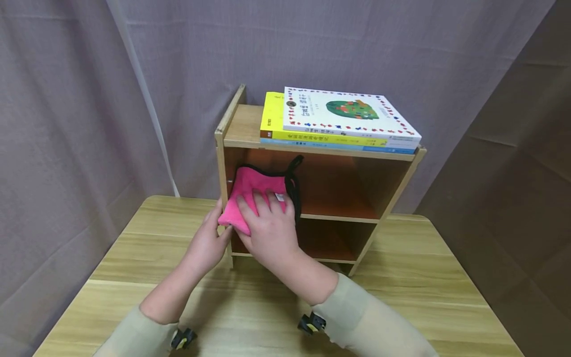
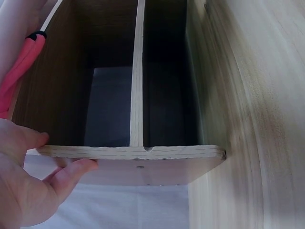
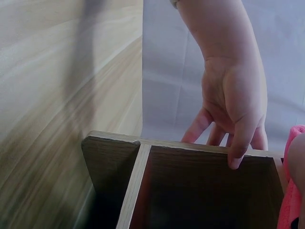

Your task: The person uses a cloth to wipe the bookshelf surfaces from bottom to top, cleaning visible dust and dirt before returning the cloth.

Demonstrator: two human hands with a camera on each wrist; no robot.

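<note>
A pink cloth (image 1: 250,188) with black trim and a black loop lies at the left of the small wooden shelf's (image 1: 341,218) upper opening. Spread over it, my right hand (image 1: 272,233) presses with its fingers fairly straight; in the right wrist view only a sliver of that hand shows beside the cloth (image 3: 289,210). My left hand (image 1: 207,248) grips the front edge of the shelf's left side panel (image 2: 119,152). Its thumb lies on the inner side and its fingers are on the outer side, as the right wrist view also shows of the left hand (image 3: 236,102).
Several books (image 1: 339,116) lie stacked flat on the shelf's top board, a white one uppermost. The shelf stands on a wood-grain table (image 1: 424,287). Behind hangs a grey-purple curtain (image 1: 312,44). Dark straps with buckles (image 1: 312,323) hang by both sleeves.
</note>
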